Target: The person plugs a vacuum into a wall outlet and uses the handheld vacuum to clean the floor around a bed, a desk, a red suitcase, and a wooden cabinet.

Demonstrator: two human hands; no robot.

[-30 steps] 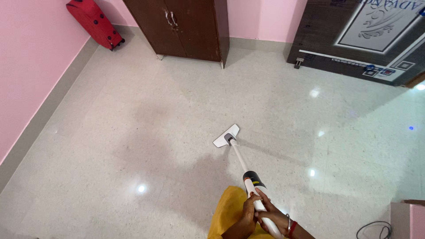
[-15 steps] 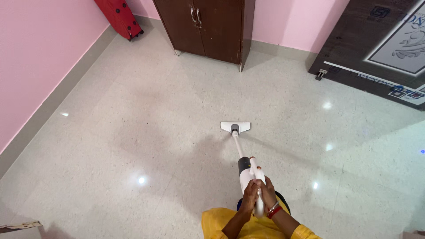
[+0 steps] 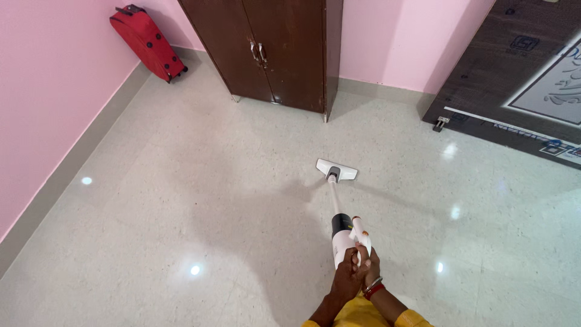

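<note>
Both hands' grip clenches the stick vacuum (image 3: 345, 233); brown cupboard (image 3: 272, 48) and red suitcase (image 3: 147, 42) stand ahead.

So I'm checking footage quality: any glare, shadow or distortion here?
Head view: small glare spots on the glossy floor, a soft shadow left of the stick vacuum, and wide-angle lean in the wardrobe and door; focus looks sharp.

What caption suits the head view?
Both hands grip a white stick vacuum, its head on speckled floor.
</note>
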